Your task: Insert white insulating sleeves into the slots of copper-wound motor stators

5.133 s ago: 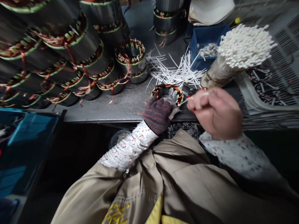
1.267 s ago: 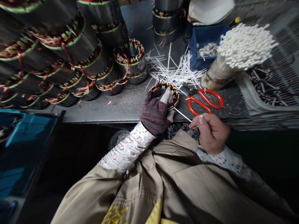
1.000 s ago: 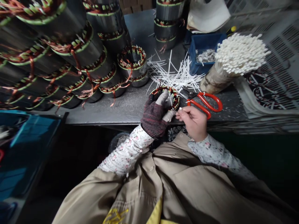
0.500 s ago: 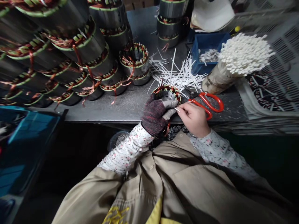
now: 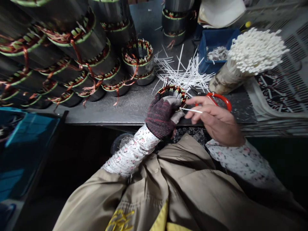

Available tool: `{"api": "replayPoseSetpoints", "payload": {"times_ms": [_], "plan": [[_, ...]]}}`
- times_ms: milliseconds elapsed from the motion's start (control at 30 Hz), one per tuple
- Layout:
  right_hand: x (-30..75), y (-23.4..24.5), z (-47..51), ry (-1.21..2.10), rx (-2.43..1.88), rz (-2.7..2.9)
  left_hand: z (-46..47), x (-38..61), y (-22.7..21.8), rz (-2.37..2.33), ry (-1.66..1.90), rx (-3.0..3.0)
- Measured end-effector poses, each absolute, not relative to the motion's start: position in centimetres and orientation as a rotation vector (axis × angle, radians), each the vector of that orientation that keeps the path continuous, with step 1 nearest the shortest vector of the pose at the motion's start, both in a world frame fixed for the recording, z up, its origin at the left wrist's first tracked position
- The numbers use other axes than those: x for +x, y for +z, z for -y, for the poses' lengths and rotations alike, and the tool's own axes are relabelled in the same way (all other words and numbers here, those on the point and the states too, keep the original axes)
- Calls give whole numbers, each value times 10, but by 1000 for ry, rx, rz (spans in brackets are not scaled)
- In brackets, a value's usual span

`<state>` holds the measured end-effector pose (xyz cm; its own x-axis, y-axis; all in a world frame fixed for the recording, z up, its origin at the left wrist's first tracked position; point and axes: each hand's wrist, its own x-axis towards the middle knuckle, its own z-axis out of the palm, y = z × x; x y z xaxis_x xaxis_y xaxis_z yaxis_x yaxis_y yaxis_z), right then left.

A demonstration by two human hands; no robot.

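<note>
My left hand, in a dark knitted glove with pale fingertips, grips a small motor stator near the bench's front edge. Copper windings and green insulation line the stator's ring; much of its body is hidden behind the glove. A white cable tie runs from the stator's near rim to my bare right hand, pinched by its fingers. Just behind that hand lie red-handled scissors, partly covered by it. Loose white cable ties are strewn on the bench beyond the stator.
Stacked stators fill the left side, copper leads sticking out. At right stand a wrapped bundle of cable ties, a blue bin with white bits, and a pale plastic basket. A blue crate is at lower left.
My right hand has moved right, away from the stator, and its fingers have spread somewhat. More of the white cable tie now shows, stretched between the rim and that hand. The left hand keeps its hold.
</note>
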<state>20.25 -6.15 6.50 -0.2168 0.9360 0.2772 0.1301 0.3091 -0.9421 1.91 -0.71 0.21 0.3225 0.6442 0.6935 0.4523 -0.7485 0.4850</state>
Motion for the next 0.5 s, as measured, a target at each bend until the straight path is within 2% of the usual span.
{"api": "replayPoseSetpoints", "payload": {"times_ms": [67, 133, 367, 500], "plan": [[203, 62, 66, 1284, -983, 1503, 7, 16, 3, -1052, 1316, 2472], [204, 62, 71, 1345, -1036, 1395, 7, 14, 6, -1100, 1172, 2576], [179, 69, 33, 1077, -1017, 1107, 10, 20, 13, -1082, 981, 2619], [153, 60, 11, 964, -1045, 1204, 11, 21, 14, -1153, 863, 2649]]}}
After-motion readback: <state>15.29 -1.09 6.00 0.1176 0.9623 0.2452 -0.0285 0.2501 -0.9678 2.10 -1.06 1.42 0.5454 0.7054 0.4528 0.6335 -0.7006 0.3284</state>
